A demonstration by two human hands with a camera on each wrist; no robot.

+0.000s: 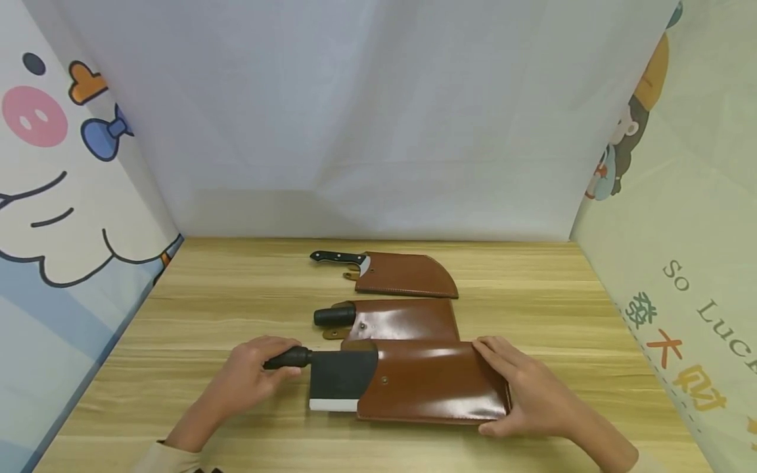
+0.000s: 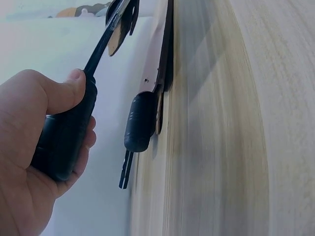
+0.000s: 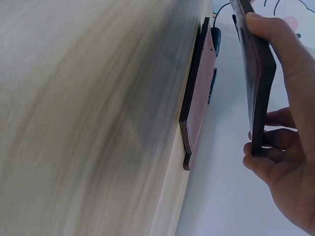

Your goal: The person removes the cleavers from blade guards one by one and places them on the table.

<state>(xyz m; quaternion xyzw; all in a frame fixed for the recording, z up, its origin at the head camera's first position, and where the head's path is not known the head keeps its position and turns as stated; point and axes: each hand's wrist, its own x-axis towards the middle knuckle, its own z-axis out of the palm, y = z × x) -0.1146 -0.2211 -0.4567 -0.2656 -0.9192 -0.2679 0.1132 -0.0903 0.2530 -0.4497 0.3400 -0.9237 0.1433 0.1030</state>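
My left hand (image 1: 251, 378) grips the black handle of a cleaver (image 1: 340, 376) with a dark blade and a bright edge strip. Part of that blade sits inside a glossy brown leather sheath (image 1: 434, 381), which hides the rest. On the sheath's far right end is my right hand (image 1: 529, 391), holding it between thumb and fingers. Both wrist views show this cleaver's handle (image 2: 69, 128) and the sheath (image 3: 258, 83) lifted off the table. In the head view, the sheath overlaps the lower part of a second sheathed knife (image 1: 408, 318) lying behind it.
Farther back lies a third knife (image 1: 405, 272) in a brown sheath, its riveted black handle pointing left. All rest on a wood-grain table (image 1: 225, 295). A pale cloth (image 1: 367, 131) hangs behind the table, with printed cloths on both sides.
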